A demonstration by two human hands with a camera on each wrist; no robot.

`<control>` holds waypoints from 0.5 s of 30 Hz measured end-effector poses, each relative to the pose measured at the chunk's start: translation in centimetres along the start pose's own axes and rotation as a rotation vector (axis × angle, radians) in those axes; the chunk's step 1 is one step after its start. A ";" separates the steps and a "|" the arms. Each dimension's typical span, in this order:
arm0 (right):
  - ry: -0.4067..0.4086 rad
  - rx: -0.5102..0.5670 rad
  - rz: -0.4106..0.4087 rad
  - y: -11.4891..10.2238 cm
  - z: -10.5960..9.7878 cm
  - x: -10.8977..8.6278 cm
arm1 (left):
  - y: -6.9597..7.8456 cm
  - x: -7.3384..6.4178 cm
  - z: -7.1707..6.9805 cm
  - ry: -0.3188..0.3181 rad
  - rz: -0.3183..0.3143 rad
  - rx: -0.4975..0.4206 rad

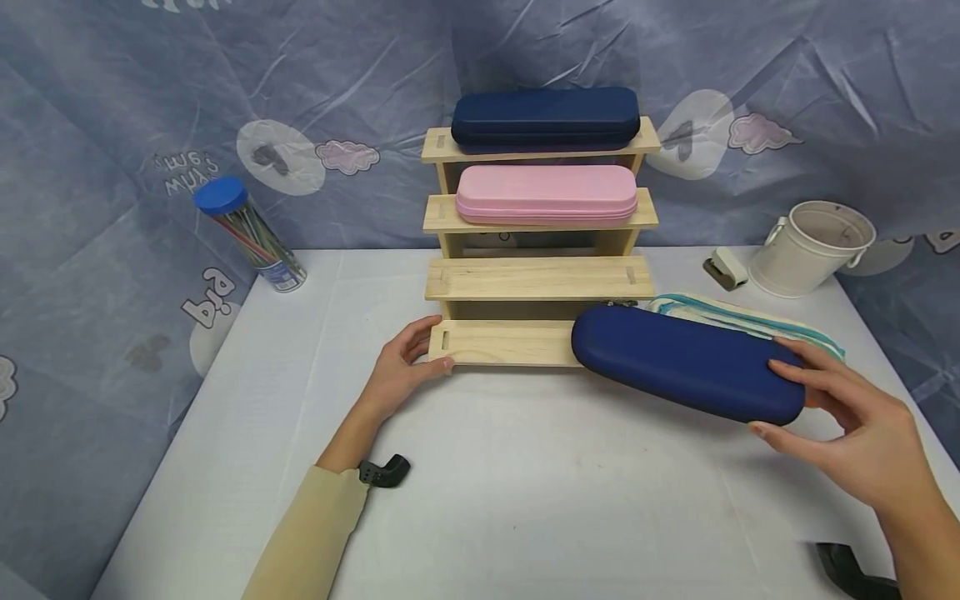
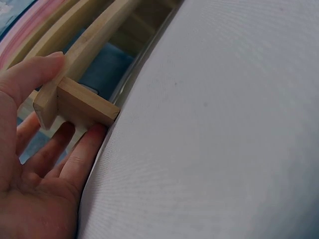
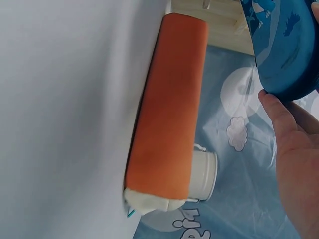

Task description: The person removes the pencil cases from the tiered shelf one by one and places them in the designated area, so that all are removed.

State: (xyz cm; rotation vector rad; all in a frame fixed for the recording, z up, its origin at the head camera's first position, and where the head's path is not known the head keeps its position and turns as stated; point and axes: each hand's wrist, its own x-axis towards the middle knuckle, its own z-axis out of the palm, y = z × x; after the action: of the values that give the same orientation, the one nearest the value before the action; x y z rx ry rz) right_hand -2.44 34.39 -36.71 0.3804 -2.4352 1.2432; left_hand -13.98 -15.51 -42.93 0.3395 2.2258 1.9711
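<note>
The right hand (image 1: 855, 417) grasps one end of a blue pencil case (image 1: 686, 362), whose other end reaches over the bottom tier (image 1: 502, 343) of the wooden stepped rack (image 1: 540, 277); it is not yet seated along a tier. The left hand (image 1: 401, 362) grips that tier's left end. Higher up, a pink case (image 1: 547, 192) and a navy case (image 1: 545, 117) are already in place. An orange-sided pouch (image 3: 167, 109) lies on the desk (image 1: 562, 500), off the rack.
</note>
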 end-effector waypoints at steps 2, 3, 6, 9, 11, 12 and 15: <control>0.012 0.001 -0.005 0.1 -0.1 -0.4 | 0.1 -0.1 0.0 0.000 0.001 0.002; 0.018 0.002 -0.017 0.2 -0.2 -0.5 | 0.1 -0.1 0.0 0.000 0.001 0.005; 0.029 -0.014 -0.002 0.2 -0.4 -1.1 | 0.1 -0.1 0.0 0.002 -0.002 0.003; 0.042 -0.029 0.015 0.4 -0.6 -1.6 | 0.1 -0.1 0.0 0.002 -0.003 0.006; 0.045 -0.037 0.035 0.6 -0.8 -1.9 | 0.1 -0.1 0.0 0.003 -0.006 0.011; 0.050 -0.039 0.041 0.6 -0.8 -2.0 | 0.1 -0.1 0.0 0.003 -0.006 0.013; 0.066 -0.047 0.048 0.8 -1.0 -2.4 | 0.0 0.0 0.1 0.004 -0.005 0.014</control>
State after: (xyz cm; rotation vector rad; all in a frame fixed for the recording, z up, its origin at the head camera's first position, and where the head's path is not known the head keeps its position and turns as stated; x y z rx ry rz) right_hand -0.43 35.82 -37.89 0.2649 -2.4260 1.1964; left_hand -13.98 -15.45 -42.95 0.3319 2.2419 1.9564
